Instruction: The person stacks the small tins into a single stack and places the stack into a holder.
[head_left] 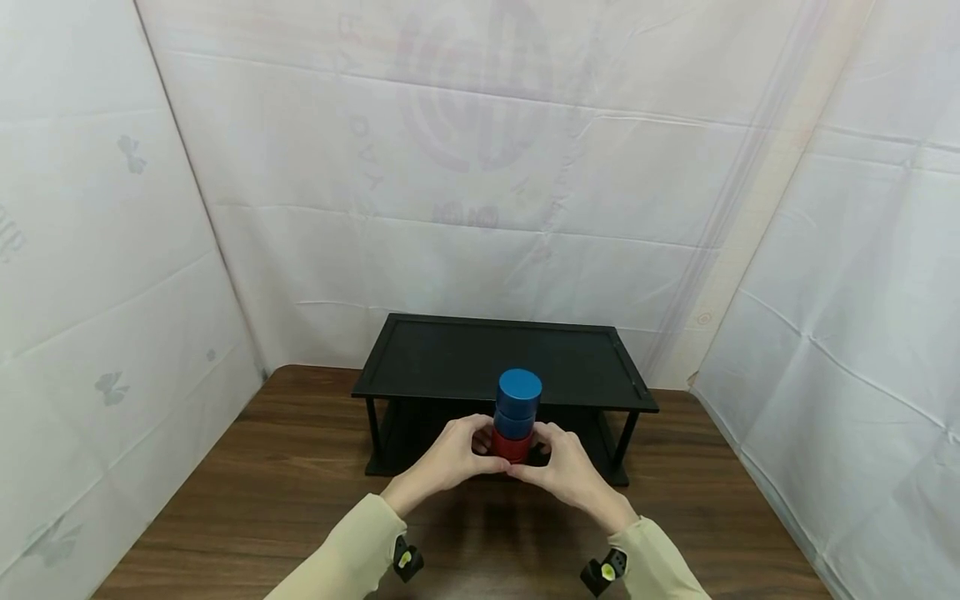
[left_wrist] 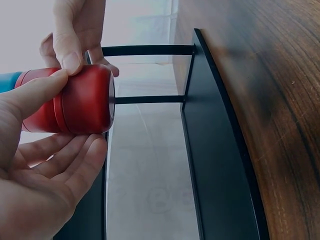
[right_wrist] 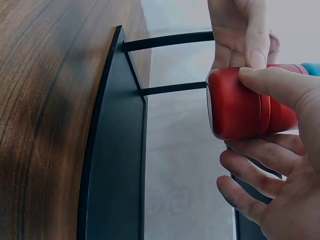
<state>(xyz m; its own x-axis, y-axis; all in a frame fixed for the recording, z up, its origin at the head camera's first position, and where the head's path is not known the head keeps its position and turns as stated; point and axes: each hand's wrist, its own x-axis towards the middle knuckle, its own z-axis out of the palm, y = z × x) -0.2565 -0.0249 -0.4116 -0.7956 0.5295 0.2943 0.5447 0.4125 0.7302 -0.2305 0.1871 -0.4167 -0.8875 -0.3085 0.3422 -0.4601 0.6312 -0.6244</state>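
Observation:
Two small round canisters, a blue one on top of a red one, are held upright in front of the black shelf. My left hand grips the red canister from the left, thumb on its near side and fingers around behind. From the right, my right hand grips the same red canister, its thumb tip close to the other thumb. In the left wrist view the red canister hangs off the wooden table. Only a bit of the blue canister shows in the right wrist view, at the edge.
A low two-tier black shelf stands at the back of the brown wooden table. Its lower tier lies just beyond the hands, between thin posts. Pale sheets hang behind and along both sides.

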